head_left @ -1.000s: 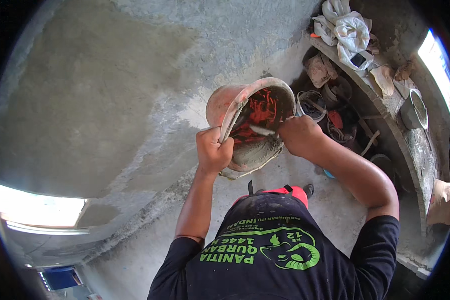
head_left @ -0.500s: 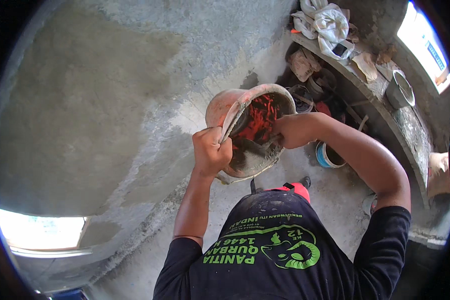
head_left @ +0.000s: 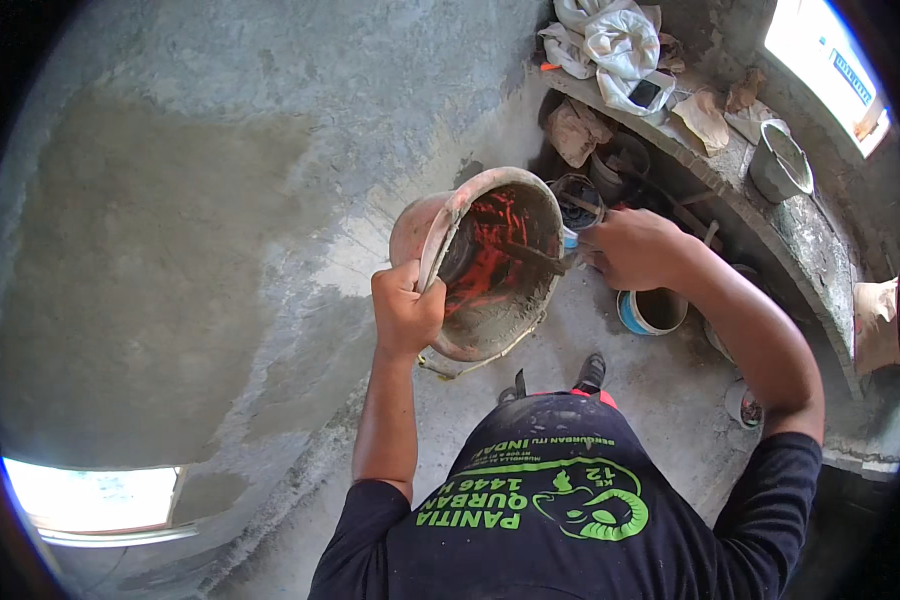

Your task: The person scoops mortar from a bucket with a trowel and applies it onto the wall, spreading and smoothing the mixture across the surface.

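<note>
My left hand [head_left: 407,310] is closed on the left rim of a tilted, mortar-crusted bucket [head_left: 500,315] with red streaks inside and its wire handle hanging below. My right hand [head_left: 635,250], at the bucket's right, is closed on the light blue handle of a trowel [head_left: 529,256], whose dark blade reaches inside the bucket. The bucket is held up above the concrete floor, its mouth turned toward my right hand.
A curved concrete ledge [head_left: 725,188] at the right bears white sacks [head_left: 620,45], a phone [head_left: 644,93], torn paper and a grey bucket [head_left: 780,165]. More buckets [head_left: 630,314] and clutter lie below it. A plastered surface [head_left: 140,280] fills the left; bright windows are at both edges.
My right hand has pulled back to the right from inside the bucket, showing the trowel's handle. The bucket and my left hand have shifted slightly left; the view has also turned.
</note>
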Tool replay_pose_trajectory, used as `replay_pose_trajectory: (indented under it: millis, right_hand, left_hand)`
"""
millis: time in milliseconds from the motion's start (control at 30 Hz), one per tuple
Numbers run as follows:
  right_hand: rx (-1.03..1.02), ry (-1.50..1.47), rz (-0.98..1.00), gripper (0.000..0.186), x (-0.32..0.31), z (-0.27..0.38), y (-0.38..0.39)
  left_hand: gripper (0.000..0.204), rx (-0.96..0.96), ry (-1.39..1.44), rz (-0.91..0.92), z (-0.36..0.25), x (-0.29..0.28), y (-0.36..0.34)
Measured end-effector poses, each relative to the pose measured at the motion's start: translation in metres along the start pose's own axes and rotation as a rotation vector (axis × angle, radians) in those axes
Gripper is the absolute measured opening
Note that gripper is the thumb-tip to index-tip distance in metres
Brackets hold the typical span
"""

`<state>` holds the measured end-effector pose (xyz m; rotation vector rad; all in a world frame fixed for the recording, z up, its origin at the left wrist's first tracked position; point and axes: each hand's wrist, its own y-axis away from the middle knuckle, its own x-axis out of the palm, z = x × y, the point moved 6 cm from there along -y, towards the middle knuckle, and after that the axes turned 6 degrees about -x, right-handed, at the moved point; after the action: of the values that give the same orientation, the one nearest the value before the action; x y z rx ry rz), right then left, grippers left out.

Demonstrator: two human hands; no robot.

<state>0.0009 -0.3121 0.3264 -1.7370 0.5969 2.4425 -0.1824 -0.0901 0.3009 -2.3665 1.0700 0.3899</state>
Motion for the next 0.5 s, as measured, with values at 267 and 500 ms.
replay_pose_trajectory:
  millis: [267, 500]
  right_hand:
    - [-0.239, 0.339, 0.153, 0.022, 0.004, -0.023, 0.002]
    - [-0.044, -0.452, 0.633, 0.038, 0.023, -0.11, 0.03]
  left_hand:
    - [0.021, 0.263, -0.172, -0.096, -0.082, 0.059, -0.022]
    - [0.022, 0.198, -0.162, 0.099, -0.09, 0.123, -0.032]
